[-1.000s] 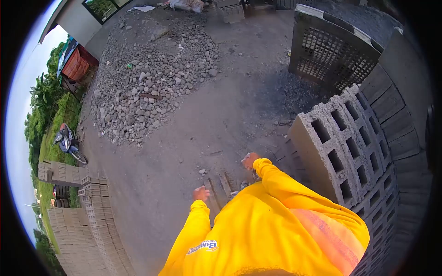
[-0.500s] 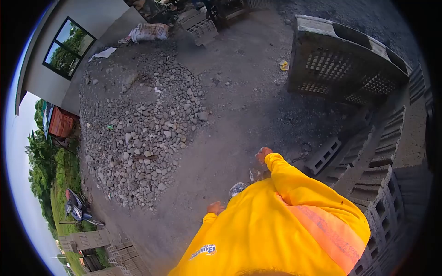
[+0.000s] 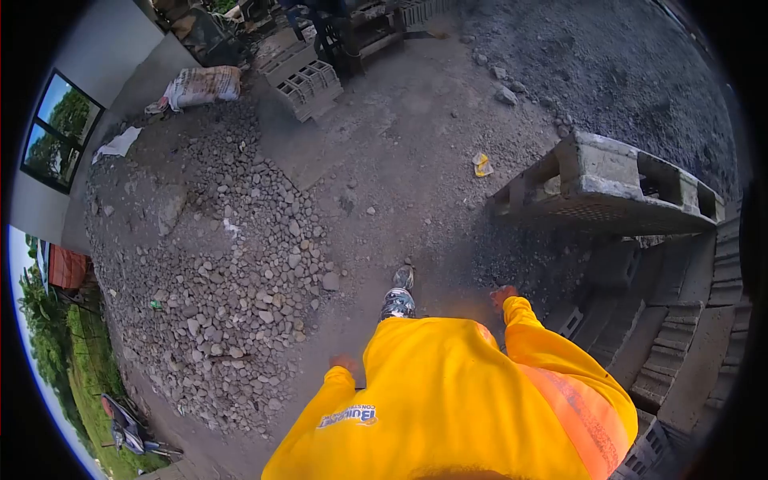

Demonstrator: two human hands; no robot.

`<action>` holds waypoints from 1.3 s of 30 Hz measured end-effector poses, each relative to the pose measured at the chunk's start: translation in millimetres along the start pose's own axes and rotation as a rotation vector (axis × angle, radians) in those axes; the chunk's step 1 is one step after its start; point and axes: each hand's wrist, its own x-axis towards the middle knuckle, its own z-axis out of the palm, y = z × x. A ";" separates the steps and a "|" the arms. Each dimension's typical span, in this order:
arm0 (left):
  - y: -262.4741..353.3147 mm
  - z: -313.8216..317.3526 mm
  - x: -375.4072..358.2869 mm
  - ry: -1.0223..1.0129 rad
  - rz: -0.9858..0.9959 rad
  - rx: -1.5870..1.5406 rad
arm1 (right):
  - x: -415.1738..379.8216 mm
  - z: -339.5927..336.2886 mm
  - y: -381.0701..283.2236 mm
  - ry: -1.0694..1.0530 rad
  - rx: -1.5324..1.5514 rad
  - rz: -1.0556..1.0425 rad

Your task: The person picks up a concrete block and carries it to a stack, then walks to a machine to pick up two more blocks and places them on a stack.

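My left hand [image 3: 344, 364] hangs low beside my yellow long-sleeved shirt [image 3: 448, 392], blurred, with its fingers hard to make out. It touches nothing that I can see. My right hand [image 3: 504, 296] is held forward of the other sleeve, its fingers curled in and no object showing in them. Between the hands, one shoe [image 3: 404, 277] and a patterned trouser leg [image 3: 398, 304] stretch forward over the dirt ground [image 3: 376, 240]. The right hand is nearest to the grey concrete blocks on my right.
A gravel pile [image 3: 240, 296] spreads on the left. A dusty pallet [image 3: 616, 172] leans over stacked concrete blocks [image 3: 680, 352] at right. More hollow blocks [image 3: 308, 84] and a filled sack [image 3: 204, 86] lie ahead. A motorcycle [image 3: 128, 428] stands at lower left.
I have moved forward: the pallet and the blocks ahead look nearer. A leg now reaches forward. My right hand has shifted right and lower in view, my left hand slightly left.
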 end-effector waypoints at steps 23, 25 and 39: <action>942.4 -33.1 149.3 -0.181 0.184 0.089 | 263.5 -362.0 -384.0 0.450 0.941 0.085; 967.5 -32.6 171.3 -0.164 0.103 0.042 | 297.6 -440.9 -440.6 0.356 0.920 0.068; 1372.1 4.3 293.3 -0.190 0.059 -0.023 | 425.3 -772.5 -767.0 0.313 0.724 -0.129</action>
